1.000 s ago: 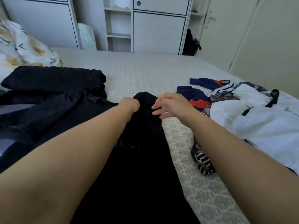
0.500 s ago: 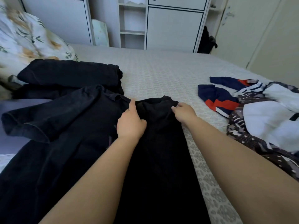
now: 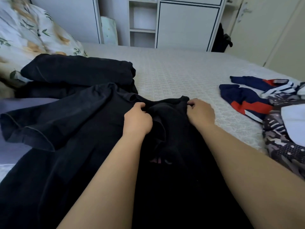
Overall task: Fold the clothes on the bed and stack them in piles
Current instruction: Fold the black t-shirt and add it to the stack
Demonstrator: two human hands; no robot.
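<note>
In the head view, the left hand (image 3: 137,119) and right hand (image 3: 200,111) each pinch the far edge of a black fabric garment (image 3: 173,162) lying at centre on the pale patterned bed (image 3: 181,71). Folded dark clothes (image 3: 79,70) sit at ten o'clock; a navy-red-white top (image 3: 244,98) lies at three o'clock.

left hand (image 3: 137,119) fingers curled, pinching black garment (image 3: 171,146), right hand (image 3: 200,111) likewise, forearms extended
</note>
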